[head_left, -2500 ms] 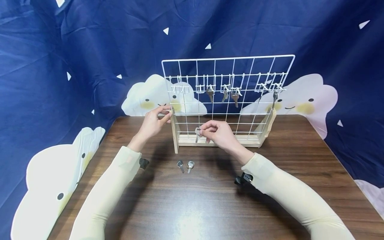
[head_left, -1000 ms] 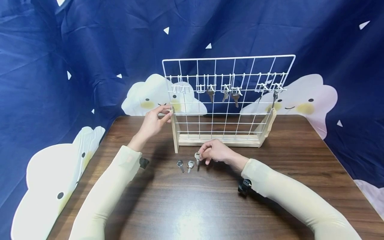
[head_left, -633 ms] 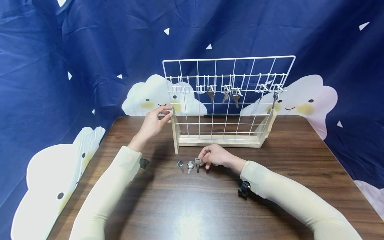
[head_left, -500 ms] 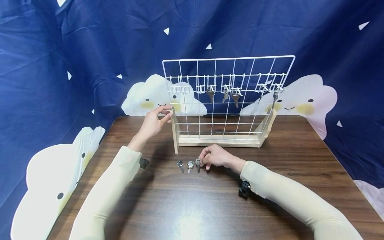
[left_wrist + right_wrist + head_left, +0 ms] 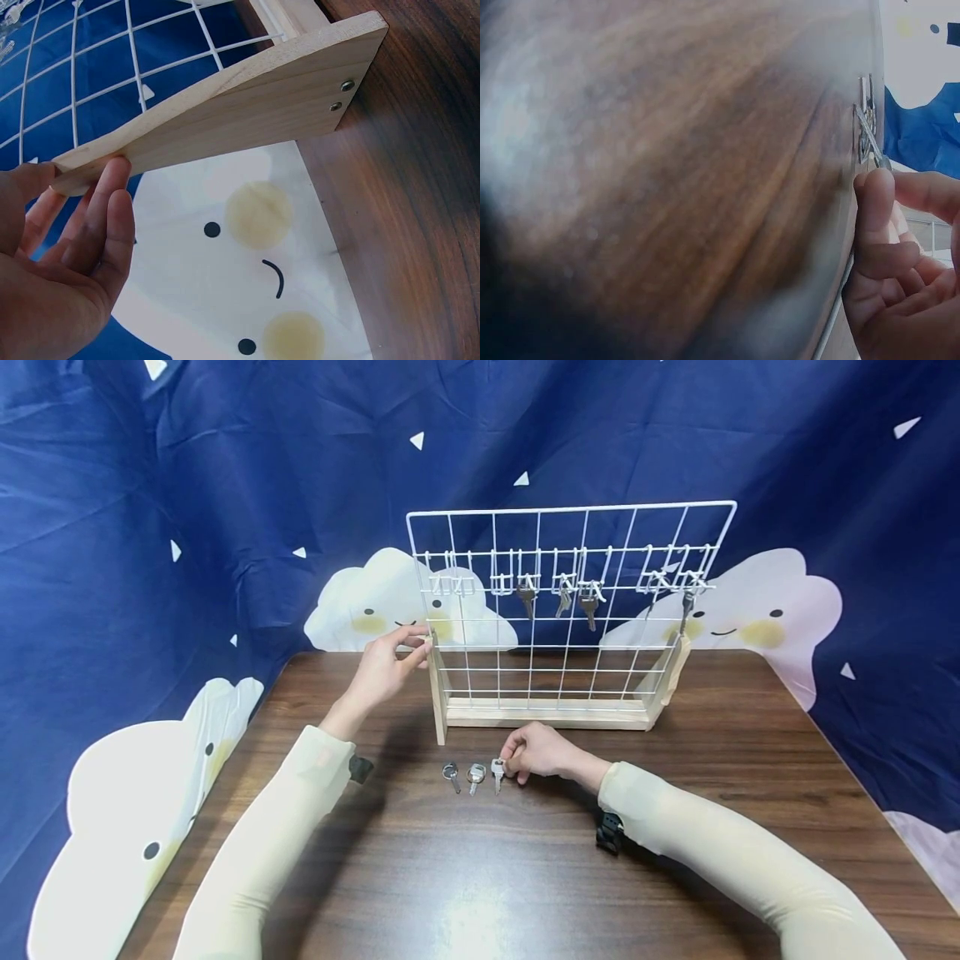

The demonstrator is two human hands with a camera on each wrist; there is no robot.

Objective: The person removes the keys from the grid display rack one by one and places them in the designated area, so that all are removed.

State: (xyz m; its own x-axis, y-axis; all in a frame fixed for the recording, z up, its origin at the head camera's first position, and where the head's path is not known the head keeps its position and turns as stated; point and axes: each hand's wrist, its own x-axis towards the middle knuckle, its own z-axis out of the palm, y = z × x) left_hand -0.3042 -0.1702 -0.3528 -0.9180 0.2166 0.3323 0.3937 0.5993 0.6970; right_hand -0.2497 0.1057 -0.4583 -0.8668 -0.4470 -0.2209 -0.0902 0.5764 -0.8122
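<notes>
My right hand (image 5: 542, 753) pinches a silver key (image 5: 497, 774) by its head end, low at the tabletop. In the right wrist view the key (image 5: 866, 126) juts out past the thumb and forefinger. Just left of it lie two more keys on rings, a silver key (image 5: 476, 778) and a dark-headed key (image 5: 452, 775). My left hand (image 5: 384, 664) grips the top of the wooden side panel (image 5: 438, 697) of a white wire grid rack (image 5: 531, 646); in the left wrist view thumb and fingers close round the panel's edge (image 5: 225, 112).
Several keys hang from white hooks on the grid, among them a brown-toned key (image 5: 588, 606) near the middle and a dark key (image 5: 687, 610) at the right. The rack's wooden base (image 5: 547, 717) stands on the brown table (image 5: 390, 860). A blue curtain (image 5: 300, 443) with cloud prints hangs behind.
My right hand has come down and toward me from in front of the grid, bringing its key to the tabletop beside the other two. My left hand stays on the side panel.
</notes>
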